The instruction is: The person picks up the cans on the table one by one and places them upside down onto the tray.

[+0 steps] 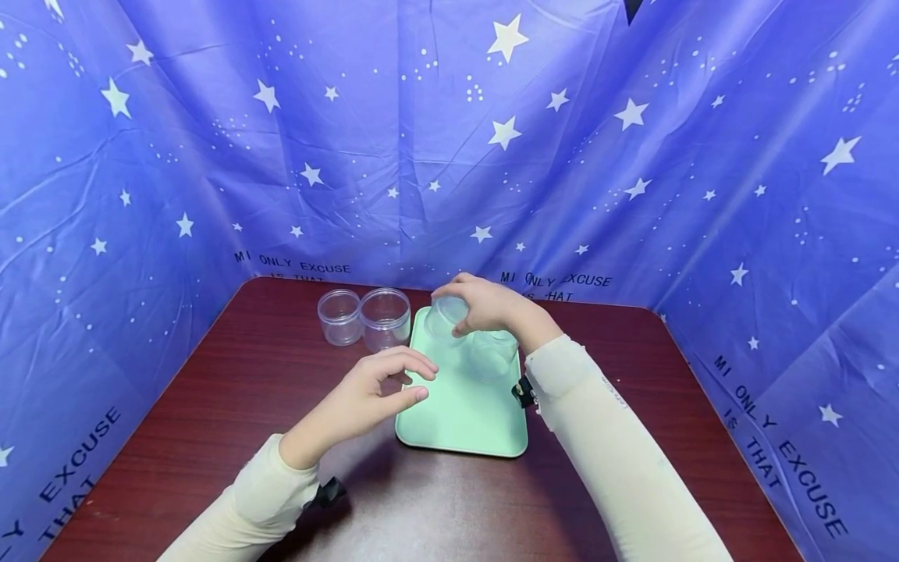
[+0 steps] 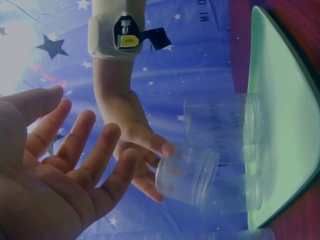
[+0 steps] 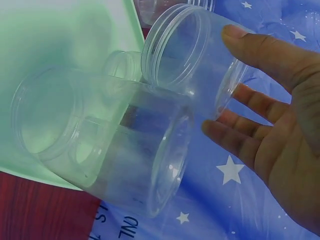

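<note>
In the head view my right hand [image 1: 488,304] grips a clear plastic jar [image 1: 447,318] over the far end of a mint-green tray [image 1: 463,425]. The right wrist view shows thumb and fingers around the jar's base, its threaded rim turned toward the tray and slightly tilted. Mouth down on the tray stands a larger clear jar [image 3: 145,150], with a smaller clear jar [image 3: 122,65] near it. My left hand [image 1: 361,394] hovers by the tray's left edge, fingers loosely bent and nothing in them.
Left of the tray, a wide clear jar [image 1: 385,320] and a narrower clear jar [image 1: 340,318] stand side by side on the dark red wooden table [image 1: 211,437]. A blue star-printed curtain [image 1: 449,140] hangs behind and along both sides of the table.
</note>
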Demonstrator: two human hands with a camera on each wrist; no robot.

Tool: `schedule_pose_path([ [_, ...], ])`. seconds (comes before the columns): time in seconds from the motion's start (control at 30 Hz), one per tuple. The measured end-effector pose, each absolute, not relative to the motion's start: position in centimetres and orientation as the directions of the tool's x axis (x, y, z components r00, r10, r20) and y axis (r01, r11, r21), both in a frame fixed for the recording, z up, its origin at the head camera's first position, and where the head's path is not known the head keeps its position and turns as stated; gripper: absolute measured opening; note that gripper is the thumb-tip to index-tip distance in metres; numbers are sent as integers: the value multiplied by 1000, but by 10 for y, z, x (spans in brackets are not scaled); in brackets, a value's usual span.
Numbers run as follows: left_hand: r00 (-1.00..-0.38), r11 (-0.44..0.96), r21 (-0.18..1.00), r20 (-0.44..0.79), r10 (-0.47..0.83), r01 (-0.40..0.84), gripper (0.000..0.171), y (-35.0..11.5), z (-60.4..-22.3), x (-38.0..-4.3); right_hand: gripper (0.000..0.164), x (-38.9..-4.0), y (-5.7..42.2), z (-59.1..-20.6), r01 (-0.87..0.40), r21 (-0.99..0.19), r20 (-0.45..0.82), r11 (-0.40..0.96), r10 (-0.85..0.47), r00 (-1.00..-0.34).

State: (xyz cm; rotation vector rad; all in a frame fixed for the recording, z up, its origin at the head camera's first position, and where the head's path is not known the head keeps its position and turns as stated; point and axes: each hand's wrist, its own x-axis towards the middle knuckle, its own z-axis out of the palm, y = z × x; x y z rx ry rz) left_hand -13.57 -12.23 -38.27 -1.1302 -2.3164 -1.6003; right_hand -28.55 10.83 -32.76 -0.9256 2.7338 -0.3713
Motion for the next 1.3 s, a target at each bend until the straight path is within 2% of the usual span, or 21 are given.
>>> schedule_pose_path([
  [0.23,-706,182,745,482,519,642,18,-121,-384,-137,76,-285,104,-331,-572,-249,-148,782,-614,-775],
  [0.5,-698,181,735,492,519,653,18,-122,-386,-136,76,-282,94,-334,-632,-236,-158,739,-670,-725],
  [1.3,-688,185,718,509,518,671,18,-123,-382,-135,74,-279,77,-354,-662,-99,-217,743,-665,-714],
])
